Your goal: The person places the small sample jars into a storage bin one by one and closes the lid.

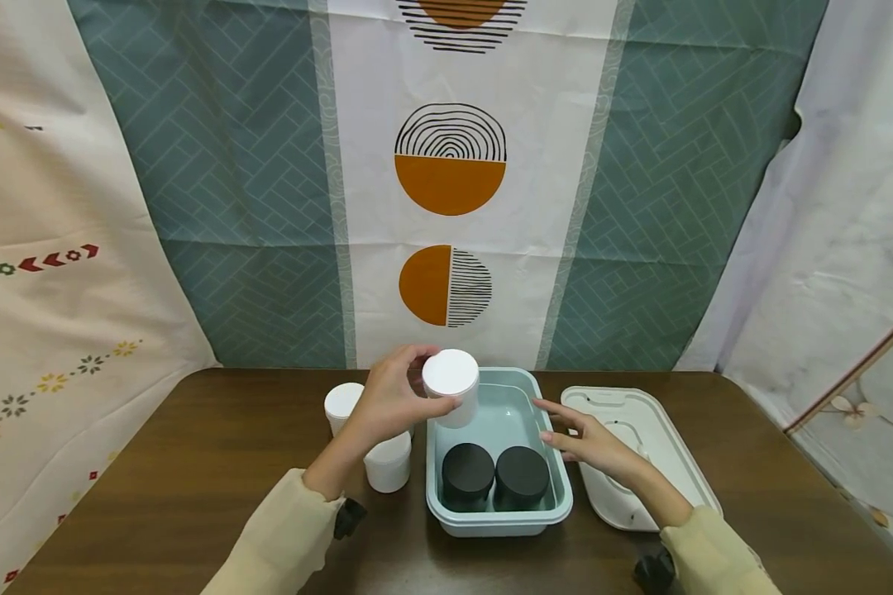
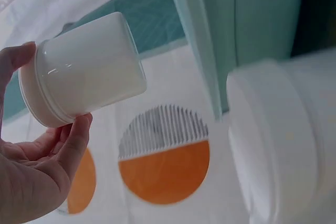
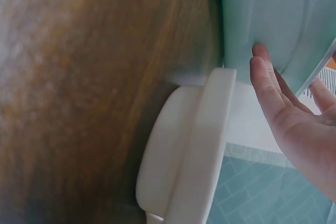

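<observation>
My left hand [image 1: 396,395] grips a white lidded jar [image 1: 451,387] by its lid, thumb on one side and fingers on the other. The jar hangs over the far left part of a pale blue-green tub [image 1: 500,521]; the left wrist view shows its translucent white body [image 2: 94,61]. Two black-lidded jars [image 1: 468,473] stand in the near end of the tub. At the tub's right side is my right hand [image 1: 591,446], fingers extended over and against the rim and outer wall. Other white jars [image 1: 389,463] stand left of the tub, partly hidden by my left hand.
A cream-coloured lid or tray [image 1: 688,454] lies on the brown wooden table [image 1: 231,463], right of the tub. Behind the table hangs a patterned curtain [image 1: 268,165], and pale cloth [image 1: 59,289] covers the left side.
</observation>
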A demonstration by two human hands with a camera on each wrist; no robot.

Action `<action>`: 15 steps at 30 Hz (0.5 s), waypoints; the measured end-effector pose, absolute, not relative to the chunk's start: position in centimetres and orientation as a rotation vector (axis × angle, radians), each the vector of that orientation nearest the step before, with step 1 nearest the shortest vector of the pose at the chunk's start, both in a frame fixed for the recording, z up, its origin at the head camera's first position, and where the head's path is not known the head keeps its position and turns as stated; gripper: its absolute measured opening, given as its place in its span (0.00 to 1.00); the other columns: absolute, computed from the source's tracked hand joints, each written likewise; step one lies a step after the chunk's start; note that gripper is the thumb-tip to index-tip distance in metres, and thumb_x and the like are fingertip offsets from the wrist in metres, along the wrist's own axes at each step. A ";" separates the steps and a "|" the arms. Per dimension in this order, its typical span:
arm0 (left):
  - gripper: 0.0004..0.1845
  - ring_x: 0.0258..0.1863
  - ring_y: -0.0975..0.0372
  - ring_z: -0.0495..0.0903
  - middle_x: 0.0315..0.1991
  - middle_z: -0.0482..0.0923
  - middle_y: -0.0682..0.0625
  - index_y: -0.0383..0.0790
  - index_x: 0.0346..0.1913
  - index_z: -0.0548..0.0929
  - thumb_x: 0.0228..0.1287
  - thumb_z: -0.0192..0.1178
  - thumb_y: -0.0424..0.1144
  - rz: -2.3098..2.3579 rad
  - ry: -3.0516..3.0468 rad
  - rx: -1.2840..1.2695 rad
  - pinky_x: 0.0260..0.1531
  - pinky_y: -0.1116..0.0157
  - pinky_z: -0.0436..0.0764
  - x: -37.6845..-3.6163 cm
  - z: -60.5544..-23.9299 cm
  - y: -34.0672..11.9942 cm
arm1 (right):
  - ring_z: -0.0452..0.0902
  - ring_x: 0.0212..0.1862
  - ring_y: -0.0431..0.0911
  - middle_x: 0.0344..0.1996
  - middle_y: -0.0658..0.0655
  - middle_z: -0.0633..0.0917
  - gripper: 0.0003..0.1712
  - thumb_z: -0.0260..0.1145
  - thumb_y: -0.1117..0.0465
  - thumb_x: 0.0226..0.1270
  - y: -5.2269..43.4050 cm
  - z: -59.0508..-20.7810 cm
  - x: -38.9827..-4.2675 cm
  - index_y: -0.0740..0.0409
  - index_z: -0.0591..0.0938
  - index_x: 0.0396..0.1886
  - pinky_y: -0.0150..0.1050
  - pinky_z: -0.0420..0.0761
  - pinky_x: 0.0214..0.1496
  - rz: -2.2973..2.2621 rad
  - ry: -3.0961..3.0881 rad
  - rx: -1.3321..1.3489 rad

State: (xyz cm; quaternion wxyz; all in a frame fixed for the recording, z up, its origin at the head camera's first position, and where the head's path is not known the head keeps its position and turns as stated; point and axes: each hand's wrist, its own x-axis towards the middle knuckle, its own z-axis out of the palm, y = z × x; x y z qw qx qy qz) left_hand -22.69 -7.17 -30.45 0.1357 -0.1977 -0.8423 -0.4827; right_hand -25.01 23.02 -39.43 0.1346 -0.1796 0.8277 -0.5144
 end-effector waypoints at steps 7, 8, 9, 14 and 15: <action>0.31 0.43 0.58 0.75 0.44 0.76 0.46 0.33 0.50 0.76 0.39 0.73 0.38 -1.416 -2.470 -0.622 0.43 0.62 0.79 -23.8 -31.7 -4.6 | 0.69 0.56 0.57 0.60 0.69 0.67 0.34 0.58 0.53 0.65 22.9 -39.4 -25.0 0.53 0.60 0.69 0.50 0.77 0.49 -1.501 2.380 -0.510; 0.31 0.43 0.58 0.75 0.44 0.76 0.46 0.33 0.50 0.75 0.39 0.73 0.39 -1.411 -2.475 -0.635 0.43 0.63 0.79 -23.9 -31.9 -4.3 | 0.69 0.55 0.57 0.60 0.69 0.67 0.34 0.58 0.53 0.65 22.9 -39.4 -25.0 0.53 0.60 0.69 0.50 0.77 0.49 -1.501 2.380 -0.509; 0.31 0.44 0.58 0.75 0.45 0.76 0.46 0.33 0.50 0.75 0.40 0.73 0.39 -1.404 -2.482 -0.650 0.43 0.63 0.79 -24.1 -32.1 -4.0 | 0.69 0.55 0.57 0.60 0.69 0.67 0.34 0.58 0.52 0.65 22.9 -39.3 -24.9 0.52 0.60 0.69 0.50 0.77 0.49 -1.506 2.379 -0.500; 0.31 0.44 0.58 0.75 0.46 0.76 0.46 0.34 0.51 0.74 0.41 0.72 0.40 -1.373 -2.523 -0.713 0.43 0.64 0.78 -24.7 -33.0 -2.8 | 0.69 0.56 0.58 0.61 0.71 0.65 0.34 0.58 0.53 0.66 22.9 -39.1 -24.8 0.52 0.59 0.69 0.50 0.77 0.48 -1.502 2.375 -0.504; 0.31 0.43 0.59 0.75 0.47 0.76 0.46 0.34 0.51 0.74 0.41 0.72 0.40 -1.362 -2.534 -0.718 0.43 0.64 0.78 -24.8 -33.2 -2.5 | 0.69 0.56 0.57 0.61 0.70 0.65 0.34 0.58 0.53 0.65 22.9 -39.2 -24.9 0.52 0.59 0.69 0.50 0.77 0.48 -1.502 2.377 -0.498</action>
